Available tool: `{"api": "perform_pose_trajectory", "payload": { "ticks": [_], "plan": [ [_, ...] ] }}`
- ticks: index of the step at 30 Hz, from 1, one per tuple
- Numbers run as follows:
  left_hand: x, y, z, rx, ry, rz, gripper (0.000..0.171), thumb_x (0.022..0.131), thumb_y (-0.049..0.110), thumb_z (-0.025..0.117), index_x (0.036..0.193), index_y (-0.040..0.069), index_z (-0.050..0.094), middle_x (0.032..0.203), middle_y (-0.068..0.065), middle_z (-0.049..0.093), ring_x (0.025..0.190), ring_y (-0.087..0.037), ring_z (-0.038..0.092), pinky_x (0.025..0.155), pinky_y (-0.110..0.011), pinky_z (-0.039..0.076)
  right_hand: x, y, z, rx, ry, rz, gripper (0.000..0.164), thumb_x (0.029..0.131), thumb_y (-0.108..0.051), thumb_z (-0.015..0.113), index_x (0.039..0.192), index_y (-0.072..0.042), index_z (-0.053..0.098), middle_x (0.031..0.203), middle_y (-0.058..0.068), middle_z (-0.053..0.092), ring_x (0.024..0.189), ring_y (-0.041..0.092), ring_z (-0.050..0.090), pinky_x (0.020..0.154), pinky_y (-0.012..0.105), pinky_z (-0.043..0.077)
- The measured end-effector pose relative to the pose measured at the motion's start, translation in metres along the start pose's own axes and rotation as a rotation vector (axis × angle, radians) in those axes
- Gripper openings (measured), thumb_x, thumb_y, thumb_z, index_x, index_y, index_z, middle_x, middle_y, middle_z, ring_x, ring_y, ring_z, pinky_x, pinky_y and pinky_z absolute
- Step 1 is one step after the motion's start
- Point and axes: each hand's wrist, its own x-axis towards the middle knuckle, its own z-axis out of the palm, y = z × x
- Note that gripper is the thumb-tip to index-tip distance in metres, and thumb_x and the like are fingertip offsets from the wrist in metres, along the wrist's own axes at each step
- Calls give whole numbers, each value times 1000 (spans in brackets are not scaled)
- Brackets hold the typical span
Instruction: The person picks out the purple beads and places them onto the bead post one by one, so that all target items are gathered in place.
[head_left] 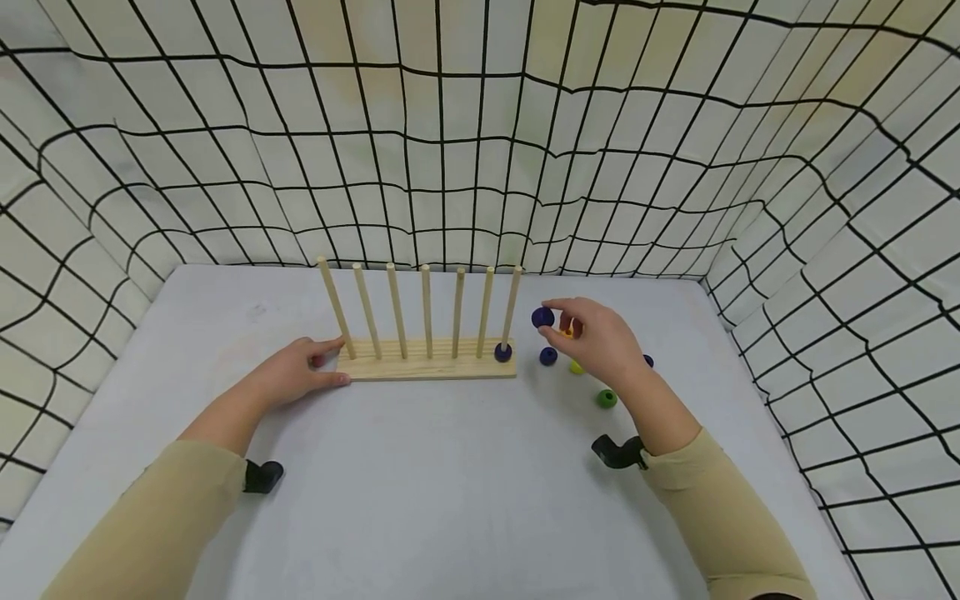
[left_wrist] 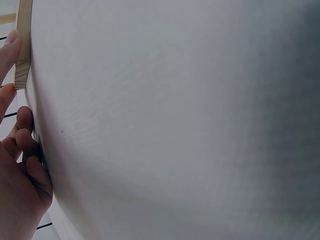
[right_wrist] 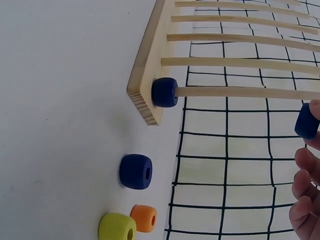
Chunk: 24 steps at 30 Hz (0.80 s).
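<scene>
A wooden peg rack (head_left: 435, 367) with several upright pegs stands on the white table. My left hand (head_left: 296, 375) grips its left end between thumb and index finger, the other fingers curled beside it; the left wrist view shows the rack's end (left_wrist: 23, 50) there. A dark blue bead (head_left: 503, 352) sits at the bottom of the rightmost peg. Right of that peg and above the table, my right hand (head_left: 596, 337) pinches a second blue bead (head_left: 543, 317) between thumb and fingertips. In the right wrist view this bead (right_wrist: 306, 122) is apart from the peg.
Loose beads lie right of the rack: a blue one (right_wrist: 135, 171), an orange one (right_wrist: 144, 218), a yellow-green one (right_wrist: 116, 227), a green one (head_left: 607, 398) and another blue one (head_left: 648, 361) partly behind the right wrist. Black netting (head_left: 442, 167) over white walls surrounds the table.
</scene>
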Motion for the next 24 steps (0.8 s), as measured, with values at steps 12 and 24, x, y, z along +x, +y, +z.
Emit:
{"api": "perform_pose_trajectory", "payload": {
  "ticks": [12,24],
  "plan": [
    [0,2,0,4,1,13,91,84,58,71,153,10,37,100,-12,44,88,-26,43,75,-42,35,3,-5,-4,41,73,7,44,94,-38,68,134,-19,62,95,1,60,81,18,52,63,34,43],
    [1,-1,1,-8,6,8,92,83,60,71,153,9,37,100,-12,45,88,-27,44,74,-42,35,9,-16,-13,91,122,10,44,95,-37,66,136,-20,61,95,1,59,80,18,53,62,35,43]
  ]
}}
